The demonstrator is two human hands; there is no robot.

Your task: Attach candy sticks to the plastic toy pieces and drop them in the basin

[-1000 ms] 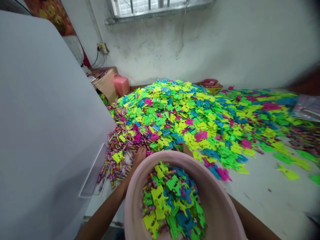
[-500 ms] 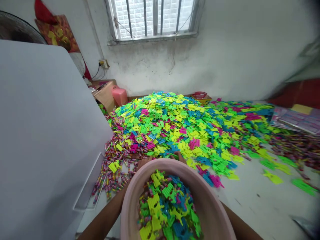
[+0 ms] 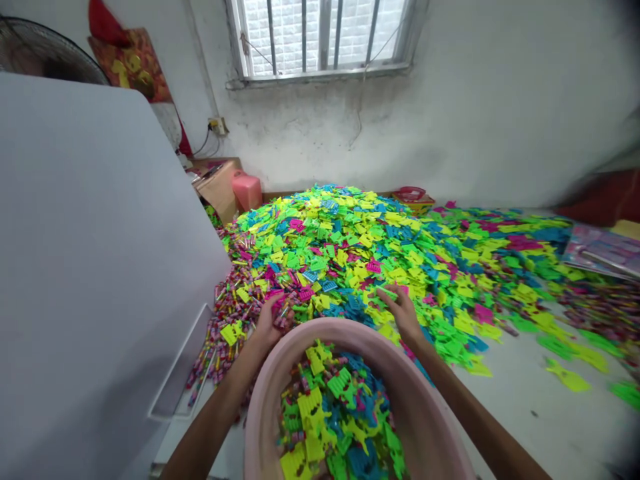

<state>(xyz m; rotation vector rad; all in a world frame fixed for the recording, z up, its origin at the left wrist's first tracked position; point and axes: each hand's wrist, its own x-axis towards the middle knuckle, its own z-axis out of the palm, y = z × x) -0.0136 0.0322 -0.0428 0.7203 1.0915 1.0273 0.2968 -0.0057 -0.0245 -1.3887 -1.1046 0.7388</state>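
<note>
Fingers [image 3: 396, 303] moved apart — left hand [image 3: 269, 325] holds pink piece [image 3: 276, 297], right hand [image 3: 407, 317] green piece [image 3: 386, 293].

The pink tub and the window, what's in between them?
In the head view, a big heap of bright plastic pieces lies between the pink tub and the window, with the wall behind it.

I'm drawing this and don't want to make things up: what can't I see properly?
All in the head view:
Tub: near side cut off by the bottom edge; pieces hide its bottom.
Sticks at the left hand: too small and blurred to count.
Fan: lower part hidden by the panel, side cut off by the left edge.
Window: top cut off by the top edge.
Red thing: blurred, cut off by the right edge.
</note>
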